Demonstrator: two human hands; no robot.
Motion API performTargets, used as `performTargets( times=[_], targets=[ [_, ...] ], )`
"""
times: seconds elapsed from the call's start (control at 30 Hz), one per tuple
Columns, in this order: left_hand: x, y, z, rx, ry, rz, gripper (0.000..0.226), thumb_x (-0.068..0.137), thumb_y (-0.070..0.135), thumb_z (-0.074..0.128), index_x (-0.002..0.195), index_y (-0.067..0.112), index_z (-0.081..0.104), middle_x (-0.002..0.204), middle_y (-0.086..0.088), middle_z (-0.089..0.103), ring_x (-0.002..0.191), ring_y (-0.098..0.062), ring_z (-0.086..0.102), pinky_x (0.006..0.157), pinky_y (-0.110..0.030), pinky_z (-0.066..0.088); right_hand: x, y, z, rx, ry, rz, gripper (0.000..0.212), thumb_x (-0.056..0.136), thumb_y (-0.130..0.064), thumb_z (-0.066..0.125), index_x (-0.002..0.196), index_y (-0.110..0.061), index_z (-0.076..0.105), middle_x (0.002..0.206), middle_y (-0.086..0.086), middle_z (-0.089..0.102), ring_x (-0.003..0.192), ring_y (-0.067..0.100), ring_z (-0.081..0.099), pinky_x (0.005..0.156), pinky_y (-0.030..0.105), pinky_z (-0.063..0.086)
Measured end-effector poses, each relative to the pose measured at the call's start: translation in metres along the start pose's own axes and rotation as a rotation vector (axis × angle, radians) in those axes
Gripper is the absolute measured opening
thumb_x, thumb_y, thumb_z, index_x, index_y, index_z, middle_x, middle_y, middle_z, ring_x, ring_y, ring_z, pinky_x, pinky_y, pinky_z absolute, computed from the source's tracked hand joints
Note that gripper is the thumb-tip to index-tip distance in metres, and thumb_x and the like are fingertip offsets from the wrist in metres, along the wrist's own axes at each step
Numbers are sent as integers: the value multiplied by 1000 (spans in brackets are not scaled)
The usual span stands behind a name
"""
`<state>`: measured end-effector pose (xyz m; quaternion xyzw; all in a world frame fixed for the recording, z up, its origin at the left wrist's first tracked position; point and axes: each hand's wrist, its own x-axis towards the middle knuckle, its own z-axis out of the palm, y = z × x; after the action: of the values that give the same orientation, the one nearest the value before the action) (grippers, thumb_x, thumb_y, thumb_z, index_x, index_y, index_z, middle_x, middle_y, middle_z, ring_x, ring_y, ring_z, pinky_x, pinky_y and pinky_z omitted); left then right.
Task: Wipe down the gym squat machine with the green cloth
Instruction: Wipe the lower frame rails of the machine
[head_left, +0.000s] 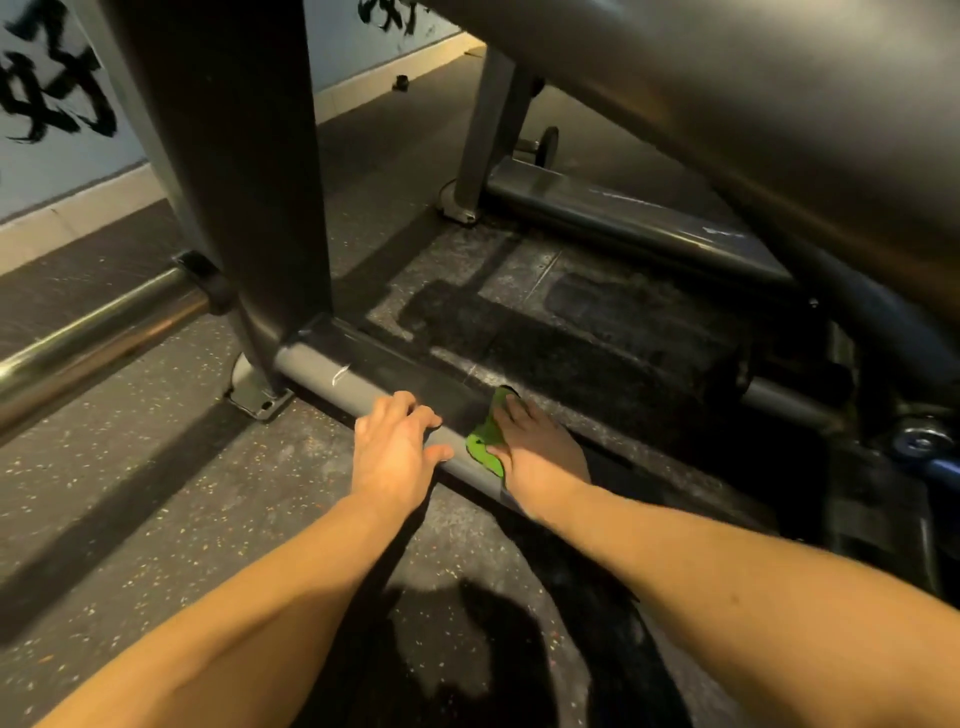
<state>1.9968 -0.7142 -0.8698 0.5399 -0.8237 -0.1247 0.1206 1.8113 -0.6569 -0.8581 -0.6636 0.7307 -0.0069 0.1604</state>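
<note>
I've got the crumpled green cloth low down on the squat machine's round grey metal base tube, draped over its top and near side. My right hand lies flat on it, fingers straight and reaching over the tube toward the dark speckled mat inside the frame, pressing the cloth down. Only the cloth's left edge peeks out from under the palm.

Just beside it, my left hand is on the same tube, apart from the cloth. Its fingers are curled over the top and the thumb lies along the near face, so it's holding the bare tube.

Further left, the tube meets a broad dark upright post above a bolted grey foot plate. A shiny chrome bar sticks out left from that post. A second grey base tube runs along the far side, and a thick slanted beam crosses overhead at upper right. Speckled rubber floor lies beneath, with a pale wall bearing black brush strokes behind.
</note>
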Motion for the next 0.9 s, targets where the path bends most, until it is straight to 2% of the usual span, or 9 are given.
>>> performTargets(
  times=[0.07,0.13,0.3,0.4,0.47,0.57,0.63,0.77,0.9],
  targets=[
    [0,3,-3,6,-5,-7,42,88,43,74,125,24,67,126,2,50,124,-20,43,101,-39,34,12,-6,-2,20,23,68,63,108,-44,33,162,-25,8,170,1,4,156,26,4,125,40,7],
    [3,4,-7,30,-26,-10,44,88,46,73,126,25,66,128,3,50,125,-20,43,102,-38,33,-12,1,7,-17,28,17,62,107,-50,29,162,-28,12,170,3,5,156,30,2,125,41,4],
    [1,7,-10,26,-54,-26,46,89,46,72,128,24,63,135,1,47,129,-21,39,105,-38,32,-98,34,40,-204,91,-198,77,81,-30,67,154,-25,42,161,6,36,150,38,25,120,47,22],
    [1,7,-4,-2,-49,-31,44,89,42,73,127,22,63,135,1,46,129,-22,37,103,-39,32,-75,30,34,-185,90,-164,78,87,-28,64,158,-28,32,165,7,27,153,38,15,122,44,10],
    [1,3,-4,0,-45,-27,44,88,43,74,126,23,63,133,1,46,129,-21,38,102,-38,31,-37,13,25,-113,84,-90,64,103,-38,43,161,-28,17,170,4,9,156,33,2,124,40,-1],
    [7,-1,-8,49,-54,31,41,90,45,71,125,25,63,129,2,48,126,-20,41,102,-37,33,25,-9,7,53,20,122,59,108,-44,31,162,-27,12,170,2,11,155,29,14,123,42,18],
    [14,-3,-13,140,-76,91,37,95,44,66,127,28,61,127,2,50,125,-21,42,101,-37,34,36,-10,7,55,33,146,58,109,-43,31,162,-28,12,169,2,15,153,30,20,121,42,22],
    [26,-5,-25,289,-139,169,41,96,46,62,130,22,58,128,-3,54,124,-23,44,103,-36,37,-50,15,32,-88,132,-48,74,100,-30,51,162,-29,10,169,6,1,155,36,-4,126,44,4],
    [32,-14,-34,385,-163,157,51,95,54,60,134,20,55,130,-3,54,125,-23,45,104,-37,39,-89,22,34,-138,76,-50,97,91,-7,58,160,-36,-3,166,-1,-15,151,31,-25,121,38,-10]
  ],
)
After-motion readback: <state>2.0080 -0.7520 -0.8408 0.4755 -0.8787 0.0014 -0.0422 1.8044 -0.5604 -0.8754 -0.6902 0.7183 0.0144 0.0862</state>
